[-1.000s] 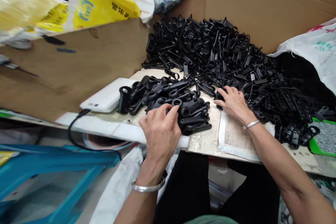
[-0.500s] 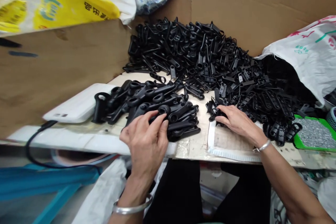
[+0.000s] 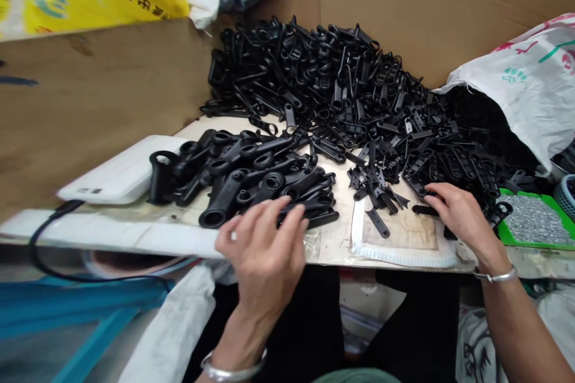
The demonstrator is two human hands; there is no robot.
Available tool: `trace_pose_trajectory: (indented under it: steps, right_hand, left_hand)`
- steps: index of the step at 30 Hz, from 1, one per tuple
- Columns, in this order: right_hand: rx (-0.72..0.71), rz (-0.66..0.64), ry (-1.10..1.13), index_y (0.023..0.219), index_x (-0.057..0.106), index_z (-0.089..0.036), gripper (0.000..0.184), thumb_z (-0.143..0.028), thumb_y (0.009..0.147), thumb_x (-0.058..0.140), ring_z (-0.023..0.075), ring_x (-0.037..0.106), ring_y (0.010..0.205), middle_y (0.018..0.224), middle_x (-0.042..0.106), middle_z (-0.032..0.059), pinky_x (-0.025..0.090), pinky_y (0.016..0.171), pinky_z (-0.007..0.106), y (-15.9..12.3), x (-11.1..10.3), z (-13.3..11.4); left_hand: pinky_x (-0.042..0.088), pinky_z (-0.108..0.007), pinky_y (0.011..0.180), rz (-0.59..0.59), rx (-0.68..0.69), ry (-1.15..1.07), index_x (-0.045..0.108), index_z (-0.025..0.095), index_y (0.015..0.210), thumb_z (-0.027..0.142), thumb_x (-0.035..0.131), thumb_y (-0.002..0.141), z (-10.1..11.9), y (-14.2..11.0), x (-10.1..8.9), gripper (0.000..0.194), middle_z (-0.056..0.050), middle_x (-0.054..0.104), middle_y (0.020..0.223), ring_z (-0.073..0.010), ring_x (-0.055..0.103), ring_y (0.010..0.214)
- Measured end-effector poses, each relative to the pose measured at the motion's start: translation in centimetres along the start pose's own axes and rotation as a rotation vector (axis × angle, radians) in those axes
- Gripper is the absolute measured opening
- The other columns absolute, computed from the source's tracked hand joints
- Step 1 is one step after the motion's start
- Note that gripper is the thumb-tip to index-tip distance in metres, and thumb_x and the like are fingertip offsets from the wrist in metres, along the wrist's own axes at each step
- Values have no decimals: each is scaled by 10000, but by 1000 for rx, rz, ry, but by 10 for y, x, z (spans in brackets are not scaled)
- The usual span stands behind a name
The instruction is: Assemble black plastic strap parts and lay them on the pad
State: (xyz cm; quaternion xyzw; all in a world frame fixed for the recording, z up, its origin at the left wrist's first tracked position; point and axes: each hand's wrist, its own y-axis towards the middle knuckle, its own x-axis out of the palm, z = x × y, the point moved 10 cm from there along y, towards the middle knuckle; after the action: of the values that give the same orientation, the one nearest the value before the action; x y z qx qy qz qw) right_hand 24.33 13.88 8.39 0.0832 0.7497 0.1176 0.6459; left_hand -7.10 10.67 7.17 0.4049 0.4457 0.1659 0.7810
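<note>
Holding the left hand (image 3: 268, 248) loosely spread at the near edge of a pile of black ringed parts (image 3: 224, 196). Holding the right hand (image 3: 467, 221) just beside a black strip (image 3: 424, 210), with the grip unclear. Wearing a silver bracelet (image 3: 498, 278) above each hand. Facing flat black pieces (image 3: 377, 223) between the two, a large black heap (image 3: 305, 72) against cardboard (image 3: 404, 6) behind, a white box (image 3: 123, 170) at left and a green tray (image 3: 506, 230) of silvery bits (image 3: 534, 218) at right.
</note>
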Motion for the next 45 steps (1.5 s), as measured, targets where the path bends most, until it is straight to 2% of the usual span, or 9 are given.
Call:
trace_pose_trajectory:
  steps: [2,4,6,8,12,18,27,37,45]
  right_hand:
    - [-29,-50,-156,1202,634,-227,319,-312,907,546,297,636,1031,1220,653,105,547,779,432,-7,15,-4]
    - [-28,-63,-255,1242,601,-244,348,-323,909,539,307,611,1048,1241,626,110,544,726,429,-11,25,-4]
    - [-15,-55,-285,1223,606,-257,326,-347,926,507,302,604,1023,1200,637,101,535,699,421,-11,32,1]
    - [-34,-39,-301,1221,604,-276,357,-445,927,495,315,586,1004,1181,644,88,521,676,423,-9,36,5]
    - [-80,2,-332,1226,613,-303,455,-586,898,472,333,562,953,1143,654,90,480,658,434,-3,37,7]
    - [-100,-29,-443,1249,613,-333,423,-540,934,420,306,538,866,1058,651,88,392,594,378,2,42,7]
    - [-84,-51,-453,1235,631,-306,387,-495,934,478,309,555,933,1094,656,76,393,635,371,5,44,11]
    - [80,-96,-296,1120,683,-241,332,-443,925,505,280,623,893,968,697,101,407,604,330,18,42,2]
    - [272,1,367,944,720,-218,229,-353,806,596,183,625,717,795,707,26,452,691,309,-1,18,41]
  left_hand:
    - [305,-541,980,-72,124,40,652,245,1084,132,552,891,24,-2,10,245,-119,668,1177,-317,559,1131]
    - [332,-501,941,-225,195,98,670,207,988,90,500,902,41,-2,28,224,-120,671,1170,-295,572,1097]
    - [378,-447,860,-377,189,150,677,182,906,88,491,908,44,1,46,209,-122,667,1157,-275,582,1030]
    - [402,-415,799,-448,152,210,677,174,875,122,523,907,40,6,56,166,-119,661,1143,-266,577,982]
    - [416,-401,758,-464,77,295,678,171,886,167,555,903,23,18,60,125,-125,637,1122,-273,550,962]
    - [407,-389,760,-497,-41,314,674,239,1059,198,522,929,-1,27,63,204,-105,613,1127,-265,527,982]
    - [399,-412,777,-544,-88,358,685,269,1097,209,491,940,-11,32,69,256,-97,608,1180,-285,514,1035]
    - [416,-438,817,-542,-127,336,696,266,1112,212,497,927,-29,42,78,277,-125,580,1262,-315,495,1109]
    - [410,-496,877,-529,-40,257,702,248,1110,198,507,902,-27,31,76,289,-129,489,1430,-345,462,1218]
